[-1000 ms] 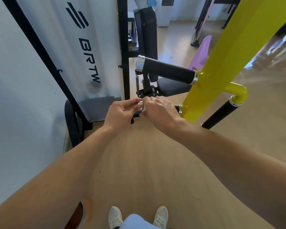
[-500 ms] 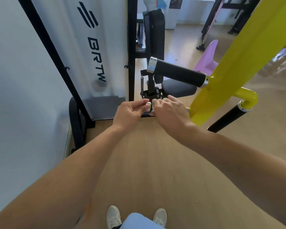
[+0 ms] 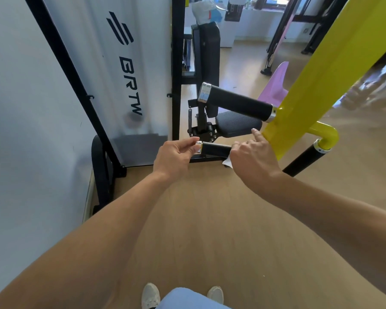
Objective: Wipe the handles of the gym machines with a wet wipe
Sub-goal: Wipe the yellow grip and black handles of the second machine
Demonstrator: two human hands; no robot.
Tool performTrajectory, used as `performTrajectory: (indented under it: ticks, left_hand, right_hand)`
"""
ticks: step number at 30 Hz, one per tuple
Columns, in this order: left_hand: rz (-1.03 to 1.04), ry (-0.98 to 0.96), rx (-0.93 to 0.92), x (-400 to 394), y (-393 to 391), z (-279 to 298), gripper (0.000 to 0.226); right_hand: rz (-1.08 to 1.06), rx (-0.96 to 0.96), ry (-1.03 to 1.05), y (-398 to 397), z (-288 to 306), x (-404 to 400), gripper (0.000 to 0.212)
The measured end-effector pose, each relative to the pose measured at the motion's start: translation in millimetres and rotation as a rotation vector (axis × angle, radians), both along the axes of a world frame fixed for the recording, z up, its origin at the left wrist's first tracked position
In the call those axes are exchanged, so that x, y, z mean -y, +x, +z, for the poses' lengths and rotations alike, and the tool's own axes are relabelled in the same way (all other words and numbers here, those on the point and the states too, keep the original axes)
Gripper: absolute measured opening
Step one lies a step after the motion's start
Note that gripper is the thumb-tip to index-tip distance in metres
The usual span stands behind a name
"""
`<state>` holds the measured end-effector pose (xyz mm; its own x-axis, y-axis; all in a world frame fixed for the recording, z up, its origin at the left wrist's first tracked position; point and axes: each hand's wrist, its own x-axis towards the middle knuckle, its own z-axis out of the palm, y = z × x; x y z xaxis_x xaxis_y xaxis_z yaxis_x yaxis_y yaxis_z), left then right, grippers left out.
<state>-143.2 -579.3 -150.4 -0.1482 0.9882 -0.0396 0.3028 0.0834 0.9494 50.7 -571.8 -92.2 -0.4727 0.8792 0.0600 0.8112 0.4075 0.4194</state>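
Both hands work on the lower short black foam-covered handle with a chrome end cap point(image 3: 214, 148), which juts out from the yellow steel machine arm point(image 3: 316, 81) toward the white shroud panel printed BRTW point(image 3: 129, 85).

Left hand point(image 3: 174, 157): thumb and fingertips pinch the chrome cap at the free end. Judgement: this steadies the handle so it does not swing or turn under the wiping pressure.

Right hand point(image 3: 252, 159): closed around the handle near its root at the yellow arm, index finger lifted free and pointing up. A corner of the white wet wipe point(image 3: 228, 162) hangs out below the palm; the rest is hidden between palm and foam. So the wipe sits on the inner half of the lower handle, wrapped by the right hand.

Upper long black foam handle with chrome cap point(image 3: 236, 101) and the black padded seat point(image 3: 236, 124) lie just behind, untouched by either hand. The wooden floor point(image 3: 198, 219) is below.

Change against the view half a second back: the two hands were then touching at the cap end, with the foam hidden. The right hand has since slid inward along the grip, baring a stretch of black foam between the hands, and the wipe corner has appeared. The left pinch is unchanged.

Judgement: one stroke along the lower handle is near complete; the upper handle looks left to do.
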Motion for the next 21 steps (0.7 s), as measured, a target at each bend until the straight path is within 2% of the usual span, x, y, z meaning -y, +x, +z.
performTrajectory:
  ticks: [5,9,12,14,16,17,19,21]
  left_hand:
    - [0.003,0.000,-0.016,0.3,-1.6,1.2,0.029]
    - [-0.017,0.008,-0.010,2.1,-3.0,1.6,0.027]
    - [-0.012,0.013,-0.014,2.2,-3.7,1.6,0.029]
    - [-0.012,0.004,-0.016,3.0,-3.5,2.9,0.028]
    - [-0.012,-0.002,-0.006,4.6,-3.0,4.6,0.028]
    - [-0.013,-0.005,-0.002,5.4,-2.3,5.0,0.027]
    - [-0.008,-0.013,-0.003,7.3,-1.9,6.2,0.027]
    - [0.002,-0.020,-0.013,8.2,-1.6,6.8,0.027]
  right_hand:
    - [0.137,-0.406,-0.082,-24.8,-25.8,-12.9,0.017]
    - [0.140,-0.486,-0.164,-42.5,-24.8,-12.1,0.036]
    - [0.019,-0.382,-0.130,-33.2,-14.5,-4.0,0.031]
    - [-0.050,-0.148,-0.038,-17.2,-8.4,0.2,0.023]
    - [-0.100,0.126,0.027,-2.9,-1.3,5.3,0.024]
    - [-0.098,0.203,0.047,2.2,1.2,7.2,0.025]
    - [-0.032,0.225,0.082,6.0,2.3,7.7,0.028]
    - [0.039,0.156,0.146,5.0,-0.9,5.2,0.030]
